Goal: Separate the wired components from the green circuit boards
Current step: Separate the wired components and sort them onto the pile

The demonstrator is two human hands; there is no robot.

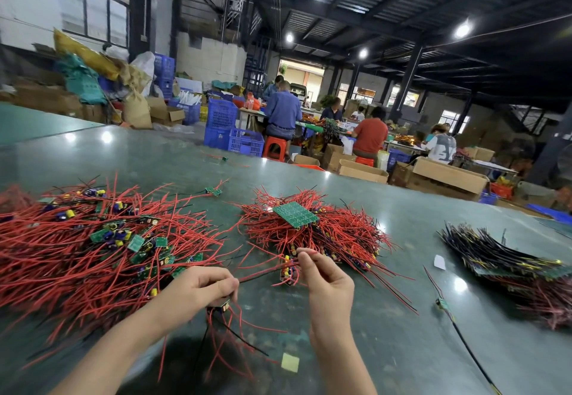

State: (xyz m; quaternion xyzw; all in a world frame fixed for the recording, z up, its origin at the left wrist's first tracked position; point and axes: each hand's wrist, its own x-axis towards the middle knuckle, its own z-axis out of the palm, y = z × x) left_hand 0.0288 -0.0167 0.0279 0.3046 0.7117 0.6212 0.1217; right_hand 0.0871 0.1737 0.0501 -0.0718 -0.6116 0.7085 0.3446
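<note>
Lower centre, my left hand [205,286] grips a small wired board [223,305]; my right hand [328,283] pinches red wires [312,253], bare tabletop [387,332] between the piles.

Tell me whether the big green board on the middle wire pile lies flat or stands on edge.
Roughly flat. The green board rests face-up atop the middle pile of red wires, slightly tilted, its broad face toward the camera.

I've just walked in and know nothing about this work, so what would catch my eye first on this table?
Two tangled heaps of red wires studded with small green circuit boards: a sprawling one at the left, a tighter one mid-table topped by a larger green board. In front, the left hand grips a small wired board and the right hand pinches a red wire.
</note>
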